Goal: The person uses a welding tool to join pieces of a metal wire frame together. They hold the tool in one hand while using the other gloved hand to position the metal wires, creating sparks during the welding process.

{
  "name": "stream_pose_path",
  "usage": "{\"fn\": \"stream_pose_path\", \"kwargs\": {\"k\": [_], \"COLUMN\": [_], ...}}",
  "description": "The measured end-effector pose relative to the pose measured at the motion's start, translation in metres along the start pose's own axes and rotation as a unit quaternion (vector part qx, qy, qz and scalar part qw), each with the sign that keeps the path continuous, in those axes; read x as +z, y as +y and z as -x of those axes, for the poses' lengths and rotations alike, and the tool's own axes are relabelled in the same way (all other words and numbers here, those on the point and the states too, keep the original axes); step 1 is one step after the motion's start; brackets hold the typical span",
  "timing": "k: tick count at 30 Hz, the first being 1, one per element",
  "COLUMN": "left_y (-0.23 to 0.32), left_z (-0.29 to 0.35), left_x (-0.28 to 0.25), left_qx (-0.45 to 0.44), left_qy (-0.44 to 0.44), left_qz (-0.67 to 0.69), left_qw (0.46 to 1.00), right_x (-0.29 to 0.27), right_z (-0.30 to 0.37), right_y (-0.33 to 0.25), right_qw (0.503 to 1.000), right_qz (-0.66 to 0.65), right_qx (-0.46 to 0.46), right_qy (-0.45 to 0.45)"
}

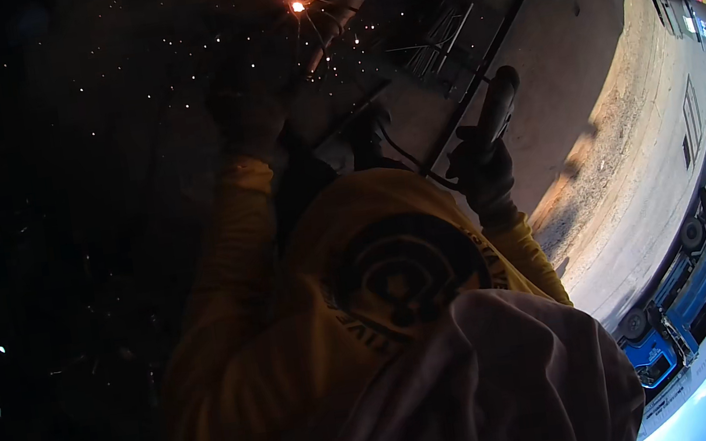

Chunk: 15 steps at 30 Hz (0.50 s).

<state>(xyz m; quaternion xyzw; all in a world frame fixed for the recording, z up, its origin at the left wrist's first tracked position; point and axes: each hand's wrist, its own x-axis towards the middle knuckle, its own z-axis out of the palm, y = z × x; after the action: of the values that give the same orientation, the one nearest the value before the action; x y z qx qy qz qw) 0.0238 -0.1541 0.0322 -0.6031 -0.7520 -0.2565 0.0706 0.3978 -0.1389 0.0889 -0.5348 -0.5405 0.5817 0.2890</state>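
My left hand (251,120), in a dark glove, is deep in shadow at the end of a yellow sleeve. Its fingers are lost in the dark, so any grip there is hidden. Just beyond it, a bright orange glow (297,6) throws sparks in all directions. A rod-like metal piece (333,40), partly lit by the glow, slants up beside it. On the right, my gloved right hand (486,173) is closed round a thick, dark cylindrical tool (498,106) with a rounded end; its exact kind is unclear. A dark cable (402,151) curves near that hand.
Thin metal rods (441,40) lie in a loose cluster beyond my hands. A long dark bar or edge (483,59) runs diagonally beside the concrete floor (556,41). Farther right are a sunlit gravel strip (613,114) and a blue truck (698,271). Deep shadow covers the left side.
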Motion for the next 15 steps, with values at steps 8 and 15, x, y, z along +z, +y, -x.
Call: {"fn": "stream_pose_path", "kwargs": {"k": [8,15], "left_y": [0.009,0.020], "left_z": [-0.013,-0.020], "left_x": [-0.005,-0.014], "left_qx": [-0.057,-0.100], "left_qy": [-0.046,-0.066], "left_qz": [0.092,0.045], "left_qw": [0.993,0.992], "right_x": [0.000,-0.002], "right_z": [0.004,0.002], "right_y": [-0.006,-0.005], "right_qw": [0.999,0.997], "right_qz": [0.031,0.047], "right_qx": [-0.020,-0.055], "right_qy": [-0.015,-0.026]}}
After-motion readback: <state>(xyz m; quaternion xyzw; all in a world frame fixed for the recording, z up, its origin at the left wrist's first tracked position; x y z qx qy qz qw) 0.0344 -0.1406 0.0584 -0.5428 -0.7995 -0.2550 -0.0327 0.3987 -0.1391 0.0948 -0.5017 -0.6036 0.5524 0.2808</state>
